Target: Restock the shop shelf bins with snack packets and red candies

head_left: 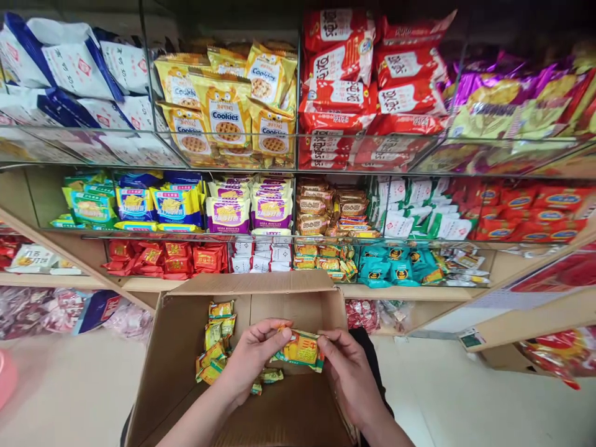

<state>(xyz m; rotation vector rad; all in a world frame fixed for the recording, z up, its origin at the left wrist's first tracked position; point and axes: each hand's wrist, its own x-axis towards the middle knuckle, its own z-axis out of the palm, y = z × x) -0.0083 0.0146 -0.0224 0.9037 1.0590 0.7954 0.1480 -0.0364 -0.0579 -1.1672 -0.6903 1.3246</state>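
Over an open cardboard box (288, 406), I hold a small yellow and green snack packet (302, 349) stretched between both hands. My left hand (254, 357) pinches its left end between thumb and fingers. At the right end, my right hand (347, 366) grips the packet's edge the same way. Several similar snack packets (212, 354) lie along the left side inside the box. A few more (271, 375) sit partly hidden behind my left hand.
Shelves ahead hold yellow cookie bags (228, 108), red bags (339, 65) and purple soda biscuit packs (228, 208). Small yellow packets (321, 257) and teal packets (395, 267) fill the low shelf just beyond the box. A glass ledge (298, 236) runs above them. A pink object (7, 379) stands at far left.
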